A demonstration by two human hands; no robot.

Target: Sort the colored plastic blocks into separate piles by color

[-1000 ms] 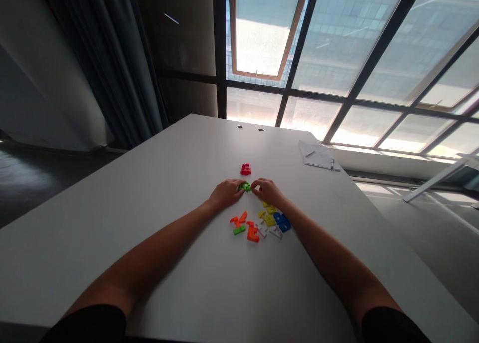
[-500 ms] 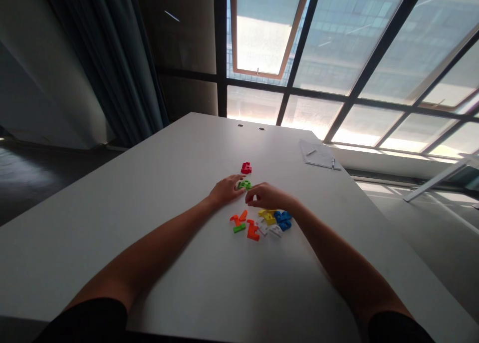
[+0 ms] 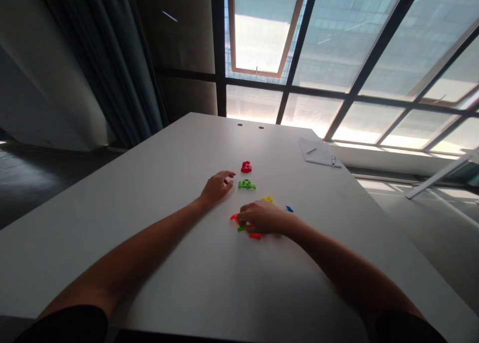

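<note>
My left hand (image 3: 217, 187) is beside a small group of green plastic pieces (image 3: 246, 184), apart from them, with its fingers spread and nothing in them. My right hand (image 3: 260, 217) reaches down over a pile of coloured pieces, its curled fingertips at a loose green plastic piece (image 3: 240, 228). Around that hand, parts of orange pieces (image 3: 255, 236), a yellow piece (image 3: 268, 199) and a blue piece (image 3: 289, 209) show. The hand covers most of the pile. Beyond the green group lies a cluster of red pieces (image 3: 246, 167).
Everything lies on a broad white table (image 3: 175, 158). Papers (image 3: 320, 153) with pens rest near its far right edge. Two round holes are set into the far end. Tall windows and a dark curtain (image 3: 112, 63) stand behind the table.
My left hand has drawn back leftward from the green group, leaving it on the table. The right hand has moved from that group toward me, down onto the pile.
</note>
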